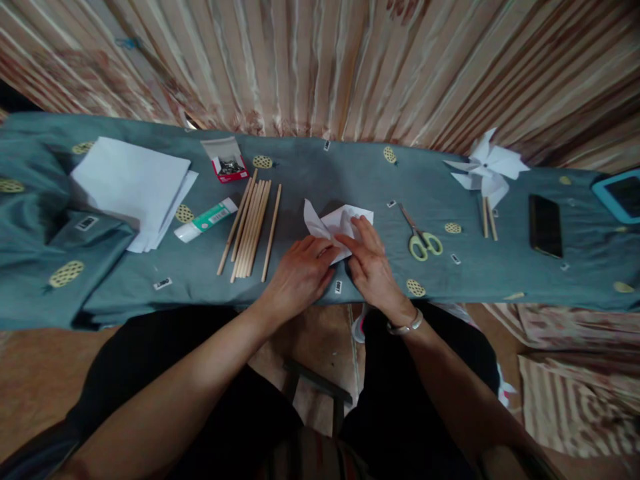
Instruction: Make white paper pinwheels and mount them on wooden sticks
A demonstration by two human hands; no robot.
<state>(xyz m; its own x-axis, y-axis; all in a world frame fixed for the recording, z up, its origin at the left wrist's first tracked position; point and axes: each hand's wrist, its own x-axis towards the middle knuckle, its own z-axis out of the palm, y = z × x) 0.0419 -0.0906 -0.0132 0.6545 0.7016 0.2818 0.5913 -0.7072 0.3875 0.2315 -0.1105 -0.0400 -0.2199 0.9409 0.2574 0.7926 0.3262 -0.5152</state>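
Observation:
A piece of white paper [315, 220] with folded, curled flaps lies on the cloth in front of me, like a paper pinwheel being shaped. My left hand [303, 272] grips its near left side, fingers closed on the paper. From the right, my right hand [371, 267] holds it too, with the thumb and fingers pressing a flap toward the middle. Both sets of fingertips meet over the sheet and hide its centre. Beside my right hand lie scissors [424, 241] with yellow-green handles; several wooden sticks [254, 230] are to the left of my left hand.
White paper sheets [135, 183], a glue tube [206, 220] and an open red box of small metal pieces [230, 168] sit on the left. A white pinwheel [487, 167], a phone [545, 225] and a blue-framed device [620, 197] are on the right. A curtain [310, 67] hangs behind.

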